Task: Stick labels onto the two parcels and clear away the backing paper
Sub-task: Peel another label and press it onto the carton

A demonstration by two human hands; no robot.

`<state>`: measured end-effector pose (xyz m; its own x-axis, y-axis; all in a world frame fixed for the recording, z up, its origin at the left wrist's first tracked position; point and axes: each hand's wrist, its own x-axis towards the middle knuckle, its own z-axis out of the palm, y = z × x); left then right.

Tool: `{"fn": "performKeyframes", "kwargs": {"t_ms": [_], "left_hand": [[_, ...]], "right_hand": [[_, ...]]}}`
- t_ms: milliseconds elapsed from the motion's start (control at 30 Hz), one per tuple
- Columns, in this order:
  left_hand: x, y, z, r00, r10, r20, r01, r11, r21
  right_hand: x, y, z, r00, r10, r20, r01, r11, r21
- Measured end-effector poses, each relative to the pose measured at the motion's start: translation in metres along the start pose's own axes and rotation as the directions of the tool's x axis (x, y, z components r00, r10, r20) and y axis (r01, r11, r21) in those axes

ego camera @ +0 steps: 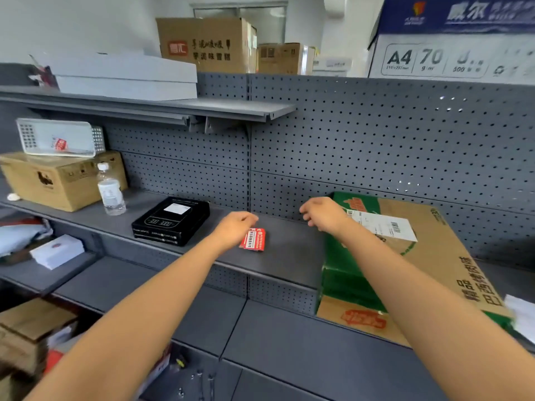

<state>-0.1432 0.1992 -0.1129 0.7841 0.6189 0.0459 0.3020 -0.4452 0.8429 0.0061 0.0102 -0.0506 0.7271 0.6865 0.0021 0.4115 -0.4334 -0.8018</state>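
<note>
Two hands over grey shelf [289,250] | left hand [236,227] grip pinching red label sheet [253,240] | right hand [324,214] grip loosely curled, holding nothing, beside green-and-brown parcel [428,244] | black parcel [172,221] lies left.

- One head-worn wide-angle view looks forward and down over a grey shelf [286,256] with a pegboard back [376,146].
- It sits close: both forearms reach in from the near edge, and the hands stand mid-frame.
- Edges bend: an upper shelf [173,107] runs far left, a paper carton [457,39] far right.
</note>
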Motion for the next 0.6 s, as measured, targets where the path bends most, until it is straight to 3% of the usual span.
{"fn": "performKeyframes", "kwargs": {"t_ms": [200, 333, 467, 600], "left_hand": [[0.013, -0.041, 0.007, 0.992, 0.084, 0.090, -0.114, 0.904, 0.411], [0.027, -0.055, 0.021, 0.986, 0.091, 0.139, -0.156, 0.789, 0.595], [0.036, -0.058, 0.033, 0.984, 0.122, 0.133, -0.180, 0.591, 0.786], [0.044, -0.056, 0.032, 0.983, 0.129, 0.127, -0.177, 0.537, 0.825]], "right_hand": [[0.017, -0.007, 0.058, 0.986, 0.046, 0.160, -0.009, 0.974, -0.226], [0.021, 0.000, 0.066, 0.990, 0.025, 0.142, 0.019, 0.953, -0.302], [0.022, 0.003, 0.061, 0.995, 0.009, 0.100, 0.022, 0.953, -0.302], [0.019, 0.003, 0.055, 0.997, -0.023, 0.072, 0.043, 0.960, -0.277]]}}
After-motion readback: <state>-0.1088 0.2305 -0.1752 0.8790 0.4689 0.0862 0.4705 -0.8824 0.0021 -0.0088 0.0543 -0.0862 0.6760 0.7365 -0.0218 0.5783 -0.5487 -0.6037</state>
